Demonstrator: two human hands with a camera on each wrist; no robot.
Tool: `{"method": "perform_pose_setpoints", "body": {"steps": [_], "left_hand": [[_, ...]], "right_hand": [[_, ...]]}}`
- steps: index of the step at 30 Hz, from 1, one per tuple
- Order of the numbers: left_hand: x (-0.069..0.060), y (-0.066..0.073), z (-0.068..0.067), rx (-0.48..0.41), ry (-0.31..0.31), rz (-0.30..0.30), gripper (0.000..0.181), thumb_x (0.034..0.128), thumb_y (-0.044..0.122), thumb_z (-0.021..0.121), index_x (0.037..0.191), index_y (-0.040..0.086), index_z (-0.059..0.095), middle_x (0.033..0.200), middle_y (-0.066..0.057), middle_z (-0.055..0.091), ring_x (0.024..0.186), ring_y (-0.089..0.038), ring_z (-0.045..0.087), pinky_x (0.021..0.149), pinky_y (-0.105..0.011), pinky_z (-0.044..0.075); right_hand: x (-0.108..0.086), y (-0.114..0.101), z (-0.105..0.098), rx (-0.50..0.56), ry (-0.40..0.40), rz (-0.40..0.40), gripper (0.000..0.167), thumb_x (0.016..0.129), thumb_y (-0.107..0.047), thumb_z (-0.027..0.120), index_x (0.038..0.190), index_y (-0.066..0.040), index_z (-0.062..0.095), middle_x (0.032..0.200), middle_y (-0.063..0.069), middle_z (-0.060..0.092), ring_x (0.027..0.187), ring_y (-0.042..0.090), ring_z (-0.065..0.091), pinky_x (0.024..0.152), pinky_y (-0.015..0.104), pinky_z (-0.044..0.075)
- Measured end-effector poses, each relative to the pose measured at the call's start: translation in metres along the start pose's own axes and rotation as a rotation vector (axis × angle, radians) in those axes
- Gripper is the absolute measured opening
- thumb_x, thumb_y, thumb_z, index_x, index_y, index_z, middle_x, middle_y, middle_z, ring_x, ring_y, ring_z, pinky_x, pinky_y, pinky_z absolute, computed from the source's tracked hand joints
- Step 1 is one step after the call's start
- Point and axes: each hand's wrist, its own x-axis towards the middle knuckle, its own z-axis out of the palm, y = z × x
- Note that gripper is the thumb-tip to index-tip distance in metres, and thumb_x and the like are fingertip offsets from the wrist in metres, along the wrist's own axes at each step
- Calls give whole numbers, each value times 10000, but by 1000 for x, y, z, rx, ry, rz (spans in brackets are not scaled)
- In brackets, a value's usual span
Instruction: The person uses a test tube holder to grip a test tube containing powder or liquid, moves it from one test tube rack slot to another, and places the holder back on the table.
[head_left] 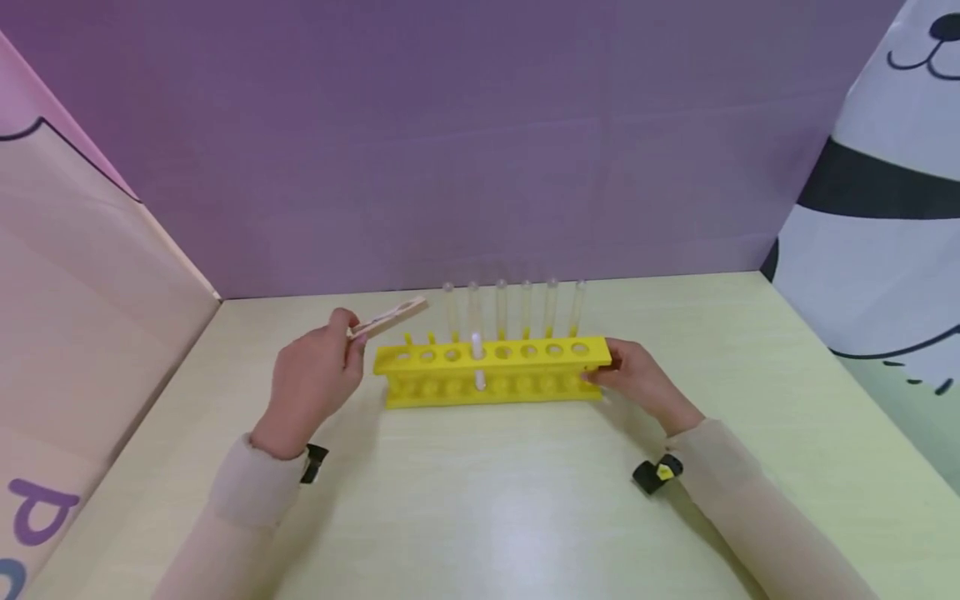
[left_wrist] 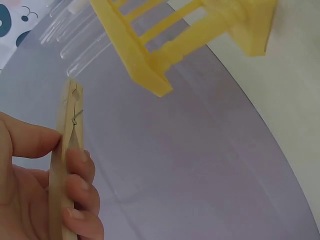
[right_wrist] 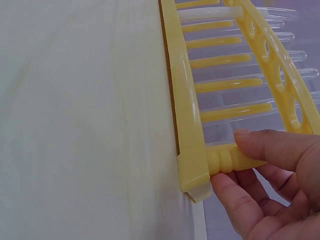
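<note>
A yellow test tube rack [head_left: 540, 363] stands upright on the table. Several clear test tubes [head_left: 502, 310] sit upside down over the pegs along its back; two pegs at the left end are bare. One white, tube-like piece [head_left: 477, 345] stands in a hole near the middle. My left hand [head_left: 311, 375] holds a wooden test tube clamp [left_wrist: 70, 120] between thumb and fingers, its tip above the rack's left end, apart from the tubes. With thumb and fingers, my right hand [head_left: 641, 383] grips the ridged end post [right_wrist: 225, 159] at the rack's right end.
The pale table [head_left: 480, 500] runs back to a purple backdrop [head_left: 450, 167] close behind the tubes. Printed panels [head_left: 90, 292] rise at the left and right sides. A black strap device sits on each wrist.
</note>
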Motion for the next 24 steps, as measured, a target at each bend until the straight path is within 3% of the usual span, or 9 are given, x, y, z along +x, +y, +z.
{"method": "perform_pose_setpoints", "body": {"steps": [5,15,24], "left_hand": [[-3,-7,0,-13,-15,-40,199,907,147,570,1026,-8,537,743,-115,572,548,-213,460,443,-318,370],[-8,-27,7,-37,-37,-78,189,889,96,563,1009,-50,559,830,-158,571,702,-293,494,560,-397,421],[-8,-45,15,-139,-162,-118,196,901,67,549,1027,-83,561,844,-185,592,650,-263,510,554,-390,435]], "right_hand": [[0,1,0,7,-4,-2,437,883,-43,631,1292,41,502,1249,206,566,974,233,573,789,228,496],[0,3,-1,11,-8,10,442,885,-55,632,1296,38,499,1253,204,565,972,231,569,787,233,499],[0,1,0,27,-4,13,442,883,-55,632,1294,42,500,1249,205,569,963,224,571,778,220,499]]}}
